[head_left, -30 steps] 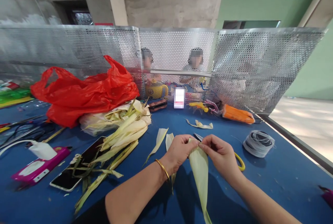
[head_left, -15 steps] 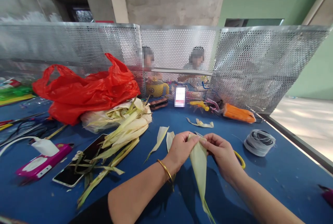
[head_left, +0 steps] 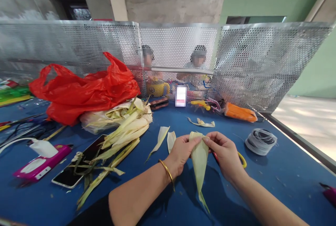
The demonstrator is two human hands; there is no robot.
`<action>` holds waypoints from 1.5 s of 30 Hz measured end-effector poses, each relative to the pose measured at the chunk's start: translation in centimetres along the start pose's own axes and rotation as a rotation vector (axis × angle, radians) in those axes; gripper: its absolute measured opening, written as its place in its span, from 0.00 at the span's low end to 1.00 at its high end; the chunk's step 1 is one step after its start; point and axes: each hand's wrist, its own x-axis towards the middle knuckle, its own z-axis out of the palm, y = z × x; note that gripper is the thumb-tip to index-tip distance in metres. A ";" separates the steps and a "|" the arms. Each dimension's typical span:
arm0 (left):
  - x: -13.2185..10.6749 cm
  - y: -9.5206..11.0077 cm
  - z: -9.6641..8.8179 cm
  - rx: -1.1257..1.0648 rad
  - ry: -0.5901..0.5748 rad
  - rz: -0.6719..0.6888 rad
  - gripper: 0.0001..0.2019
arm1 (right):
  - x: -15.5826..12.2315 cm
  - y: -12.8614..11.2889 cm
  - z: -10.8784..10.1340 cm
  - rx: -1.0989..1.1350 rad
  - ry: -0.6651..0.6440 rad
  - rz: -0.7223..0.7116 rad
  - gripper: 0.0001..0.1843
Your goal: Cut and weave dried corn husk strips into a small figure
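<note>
Between my two hands hangs a pale green corn husk (head_left: 199, 164), wide at the top and narrowing to a stringy tip pointing down toward me. My left hand (head_left: 182, 150) pinches its upper left edge between thumb and fingers. On its upper right edge, my right hand (head_left: 223, 150) pinches with thumb and forefinger. A tool with a yellow handle (head_left: 242, 160) and a bit of red lies partly hidden behind my right hand. Loose husk pieces (head_left: 159, 141) rest left of my left hand, and a curled husk strip (head_left: 202, 123) lies beyond both hands.
A pile of corn husks (head_left: 128, 124) lies at left before a red plastic bag (head_left: 86, 89), partly over a phone (head_left: 78, 163). A magenta power strip (head_left: 42, 163) is further left. At right sits a wire coil (head_left: 260, 142). Behind a perforated metal screen (head_left: 178, 49) are two people.
The husk's broad face has turned more toward me and its lower tip has shifted slightly left. Both hands still pinch its top. The whole view has shifted slightly.
</note>
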 end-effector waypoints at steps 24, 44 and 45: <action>-0.3 0.0 0.3 0.029 0.132 0.075 0.10 | 0.0 0.2 0.1 0.058 0.057 -0.019 0.14; 2.2 -0.6 -1.7 -0.153 0.359 0.016 0.14 | -2.4 -3.9 -1.7 -0.139 -0.038 -0.430 0.07; 2.5 -0.5 -1.9 -0.170 0.380 0.003 0.14 | -2.5 -4.2 -2.4 -0.135 -0.048 -0.410 0.08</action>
